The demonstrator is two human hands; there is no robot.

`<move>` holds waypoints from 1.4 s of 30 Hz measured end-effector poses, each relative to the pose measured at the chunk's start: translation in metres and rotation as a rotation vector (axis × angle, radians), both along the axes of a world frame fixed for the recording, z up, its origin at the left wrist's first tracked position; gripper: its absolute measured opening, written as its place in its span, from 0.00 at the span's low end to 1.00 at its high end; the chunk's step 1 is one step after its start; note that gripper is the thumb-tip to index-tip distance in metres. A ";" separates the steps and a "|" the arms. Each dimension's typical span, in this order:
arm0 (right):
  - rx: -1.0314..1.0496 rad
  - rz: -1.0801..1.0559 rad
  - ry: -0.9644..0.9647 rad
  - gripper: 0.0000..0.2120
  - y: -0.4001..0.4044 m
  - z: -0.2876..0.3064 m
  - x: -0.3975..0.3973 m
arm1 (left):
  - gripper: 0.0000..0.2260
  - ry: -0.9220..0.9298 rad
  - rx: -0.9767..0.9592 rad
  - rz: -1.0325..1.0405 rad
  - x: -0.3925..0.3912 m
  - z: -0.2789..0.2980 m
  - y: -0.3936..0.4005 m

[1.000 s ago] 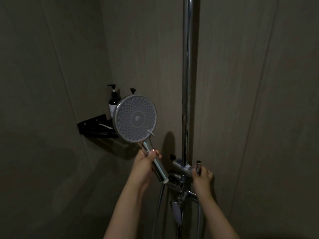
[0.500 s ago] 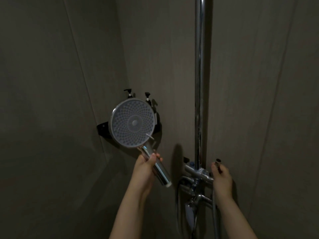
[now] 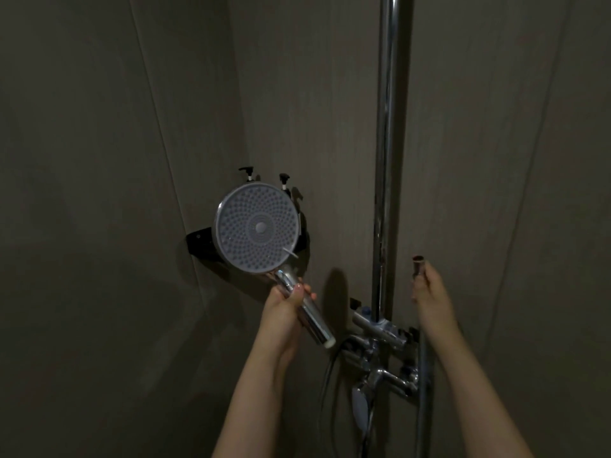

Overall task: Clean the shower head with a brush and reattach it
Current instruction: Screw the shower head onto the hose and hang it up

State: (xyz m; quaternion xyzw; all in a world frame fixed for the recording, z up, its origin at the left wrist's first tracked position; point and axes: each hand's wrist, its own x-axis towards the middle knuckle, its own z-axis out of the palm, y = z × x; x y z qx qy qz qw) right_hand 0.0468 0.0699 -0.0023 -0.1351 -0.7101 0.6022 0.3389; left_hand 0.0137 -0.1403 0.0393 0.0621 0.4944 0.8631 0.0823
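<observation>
Shower head (image 3: pixel 257 227): round, flat, with a chrome rim and a pale grey face. The face carries concentric rings of small nozzles around a plain central disc and is turned toward the camera. A thin pale sliver lies on the face near its lower right edge; what it is cannot be told. A chrome handle (image 3: pixel 305 312) runs down and to the right from the head and ends in a bare white tip, with nothing attached to that tip.

The left hand (image 3: pixel 287 309) grips the handle at mid-length, fingers and thumb curled round it, and holds the head up in front of the wall corner. The right hand (image 3: pixel 429 294) is well apart from the left, to the right of the vertical chrome riser pipe (image 3: pixel 385 160). Its fingers are curled round the hose end fitting (image 3: pixel 418 271), which stands upright with its open end on top.

Behind the head, a black corner shelf (image 3: pixel 198 241) is fixed to the wall; two pump tops (image 3: pixel 246 171) show above the rim. Below the hands sits the chrome mixer valve (image 3: pixel 380 332), with a dark hose (image 3: pixel 325 385) hanging beneath it.
</observation>
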 end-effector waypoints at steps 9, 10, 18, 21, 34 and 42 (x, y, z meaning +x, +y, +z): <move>0.003 0.251 -0.032 0.13 -0.031 0.014 0.008 | 0.08 0.039 0.051 0.010 0.003 0.012 -0.004; 0.006 0.267 -0.013 0.13 -0.035 0.018 0.010 | 0.08 0.041 0.055 0.022 0.003 0.013 -0.005; 0.103 0.372 -0.077 0.12 -0.057 0.029 0.017 | 0.06 0.060 0.234 0.091 -0.001 0.022 -0.015; 0.227 0.509 -0.217 0.16 -0.064 0.028 0.019 | 0.06 0.049 0.316 0.123 -0.007 0.020 -0.020; 0.248 0.554 -0.109 0.21 -0.089 0.017 0.016 | 0.08 0.067 0.485 0.165 -0.017 0.015 -0.030; 0.231 0.562 -0.178 0.12 -0.095 0.015 0.012 | 0.08 0.082 0.500 0.160 -0.017 0.013 -0.034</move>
